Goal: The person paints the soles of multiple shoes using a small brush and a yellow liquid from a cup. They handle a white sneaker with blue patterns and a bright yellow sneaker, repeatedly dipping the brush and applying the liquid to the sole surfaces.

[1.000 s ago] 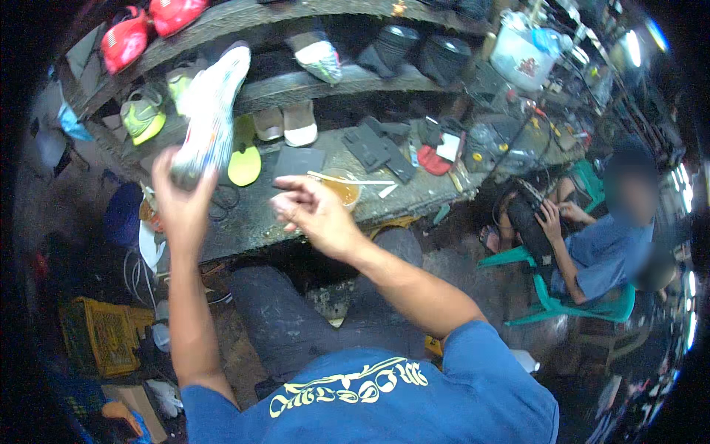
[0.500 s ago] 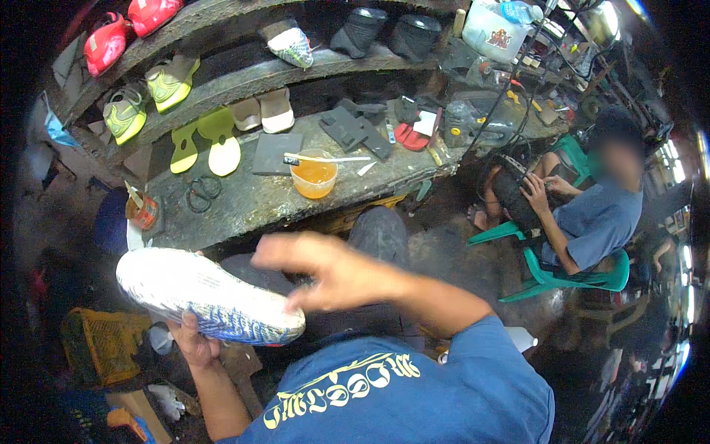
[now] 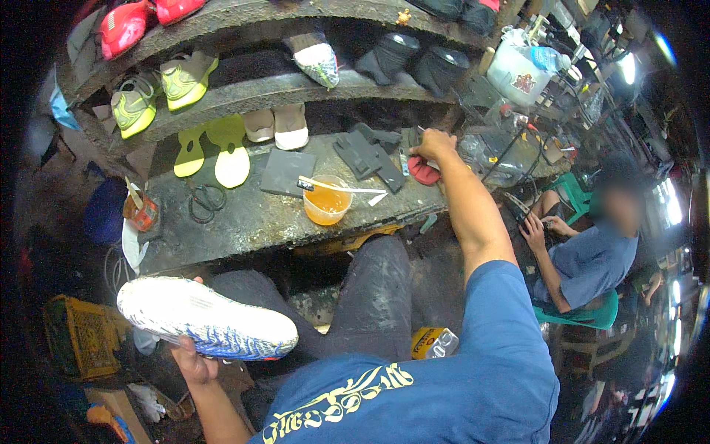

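My left hand grips a shoe upper from beneath, its pale underside turned up and its blue-patterned side toward me. Across the workbench, my right hand reaches out to the far right, with its fingers closed. A slim thing seems to stick out of them, too small to make out. Just below those fingers lies a red sole-shaped piece. Left of it are dark flat pieces. A tub of amber liquid stands nearer, with a white-handled brush across its rim.
Scissors and yellow soles lie on the bench's left part. Shelves behind carry sneakers and black footwear. A can with a brush stands at the left end. A co-worker sits at the right on a green chair.
My right hand has moved from beside the shoe upper to the far right of the bench, and its fingers have closed. My left hand still holds the shoe upper. The view has shifted slightly.
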### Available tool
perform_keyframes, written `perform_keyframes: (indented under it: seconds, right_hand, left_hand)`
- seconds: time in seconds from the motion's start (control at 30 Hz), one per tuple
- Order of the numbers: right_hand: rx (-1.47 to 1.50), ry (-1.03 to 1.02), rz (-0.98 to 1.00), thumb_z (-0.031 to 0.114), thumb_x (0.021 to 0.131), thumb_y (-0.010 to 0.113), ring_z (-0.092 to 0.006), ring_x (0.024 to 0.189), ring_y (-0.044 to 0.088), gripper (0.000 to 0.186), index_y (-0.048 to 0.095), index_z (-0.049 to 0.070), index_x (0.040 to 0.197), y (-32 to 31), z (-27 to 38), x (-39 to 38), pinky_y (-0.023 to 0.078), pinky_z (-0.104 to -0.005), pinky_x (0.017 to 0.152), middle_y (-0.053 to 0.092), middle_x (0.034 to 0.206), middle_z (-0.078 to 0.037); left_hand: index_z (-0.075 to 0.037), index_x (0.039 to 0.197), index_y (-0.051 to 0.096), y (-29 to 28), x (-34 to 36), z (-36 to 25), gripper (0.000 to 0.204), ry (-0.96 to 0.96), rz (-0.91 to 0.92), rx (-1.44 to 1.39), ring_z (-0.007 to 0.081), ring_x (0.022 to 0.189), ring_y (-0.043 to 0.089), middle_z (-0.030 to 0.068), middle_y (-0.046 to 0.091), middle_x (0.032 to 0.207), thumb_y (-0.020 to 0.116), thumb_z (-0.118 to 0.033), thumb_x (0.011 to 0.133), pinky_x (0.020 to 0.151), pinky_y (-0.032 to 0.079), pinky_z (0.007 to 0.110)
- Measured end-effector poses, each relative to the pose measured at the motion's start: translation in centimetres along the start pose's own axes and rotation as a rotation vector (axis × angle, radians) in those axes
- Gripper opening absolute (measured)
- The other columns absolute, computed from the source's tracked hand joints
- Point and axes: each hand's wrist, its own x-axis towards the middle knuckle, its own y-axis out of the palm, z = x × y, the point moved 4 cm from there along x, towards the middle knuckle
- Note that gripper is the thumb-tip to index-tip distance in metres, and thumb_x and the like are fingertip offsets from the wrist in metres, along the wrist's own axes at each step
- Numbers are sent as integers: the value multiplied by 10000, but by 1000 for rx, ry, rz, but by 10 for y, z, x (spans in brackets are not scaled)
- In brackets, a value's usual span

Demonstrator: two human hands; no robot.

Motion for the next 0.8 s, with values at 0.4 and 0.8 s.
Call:
perform_keyframes:
  seconds: [0.4,0.8]
  right_hand:
    - [840,-517,-324,145,893,735,-261,953,718,270,745,27,1136,-135,47,-147,546,-364,879,748,1055,-154]
    - [151,-588,-424,59,880,587,-447,1087,677,302,711,21,1153,-226,393,10,548,-512,949,680,1193,-274]
  left_hand:
    - [-36,1586,263,-12,14,16,984,-149,134,-356,425,1413,445,232,386,1581,528,-719,928,1136,406,572]
    - [-235,1647,15,-60,-13,-11,1108,-35,41,-380,492,1432,392,276,268,1626,737,-567,875,1133,386,609]
